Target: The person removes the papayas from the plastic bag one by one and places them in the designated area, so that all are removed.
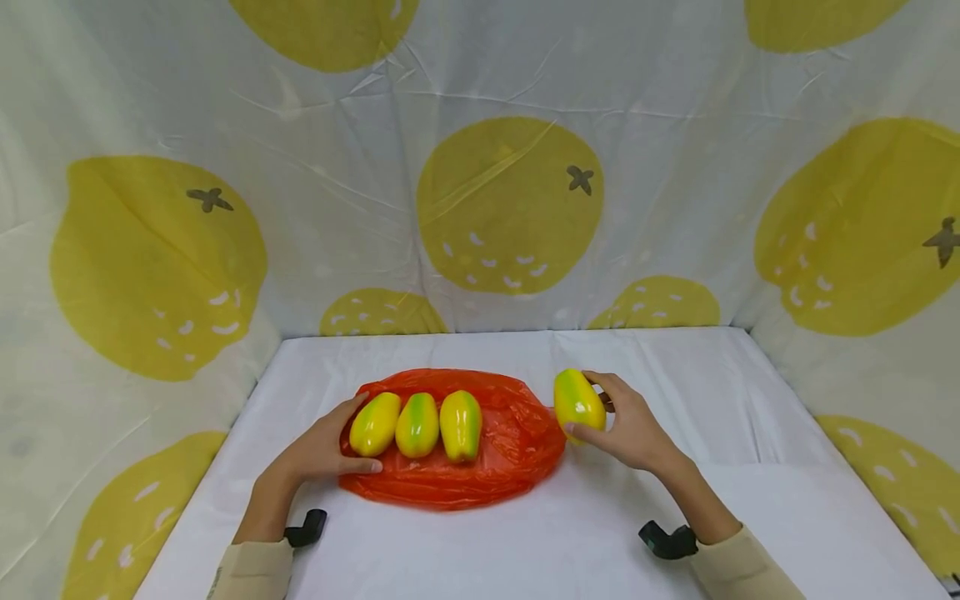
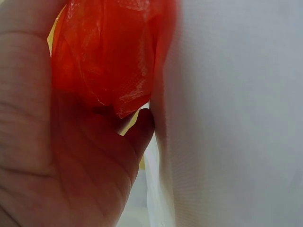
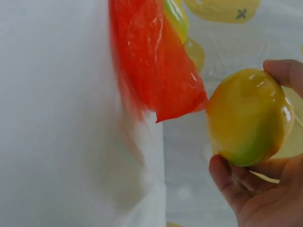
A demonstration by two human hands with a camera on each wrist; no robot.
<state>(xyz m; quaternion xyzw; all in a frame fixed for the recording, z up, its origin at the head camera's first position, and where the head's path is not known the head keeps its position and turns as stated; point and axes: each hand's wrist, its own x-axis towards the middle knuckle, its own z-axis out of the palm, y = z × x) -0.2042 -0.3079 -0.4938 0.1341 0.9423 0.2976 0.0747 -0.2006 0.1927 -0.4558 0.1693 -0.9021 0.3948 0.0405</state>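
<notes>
A red plastic bag (image 1: 517, 446) lies spread on the white table. Three glossy yellow-green toy papayas sit on it side by side: the left papaya (image 1: 375, 425), the middle papaya (image 1: 417, 427) and the right papaya (image 1: 461, 425). My left hand (image 1: 326, 446) holds the bag's left edge, thumb in front, close around the left papaya. In the left wrist view the red plastic (image 2: 106, 52) fills the palm; the fingertips are partly hidden. To the right of the bag, my right hand (image 1: 630, 425) grips another papaya (image 3: 248, 118) between thumb and fingers, raised off the table.
White cloth covers the table (image 1: 480, 550). Behind and on both sides hang pale curtains (image 1: 337, 192) printed with large yellow fruit. Black wrist mounts (image 1: 667, 542) sit below the hands, near the beige sleeves (image 1: 742, 567).
</notes>
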